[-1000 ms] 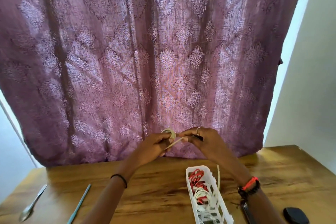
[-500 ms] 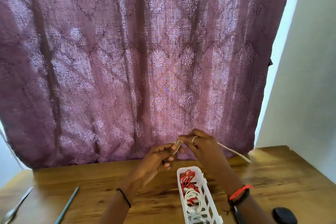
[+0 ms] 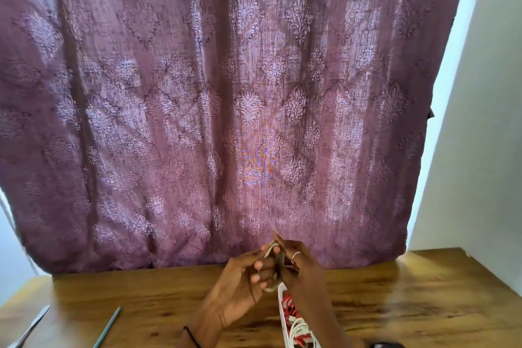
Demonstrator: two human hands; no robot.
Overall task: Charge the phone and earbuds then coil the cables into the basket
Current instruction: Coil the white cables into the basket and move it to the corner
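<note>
The left hand (image 3: 243,280) curls its fingers round a pale coiled cable (image 3: 269,248); the right hand (image 3: 300,268) pinches the same cable; both are above the white basket (image 3: 280,296) on the worktop (image 3: 409,299).

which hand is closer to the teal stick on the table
Left. The left hand is right of the teal stick; the right hand is farther right, both gripping the white cable.

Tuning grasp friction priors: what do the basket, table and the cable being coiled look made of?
Basket: white moulded plastic by the look, with a thin, smooth rim and slight gloss.
Table: wood or veneer, with brown grain, dark streaks and a satin sheen.
Cable: pale flexible jacket, probably rubbery plastic, as it bends into tight loops in the left hand. It is blurred, so the finish is unclear.
</note>
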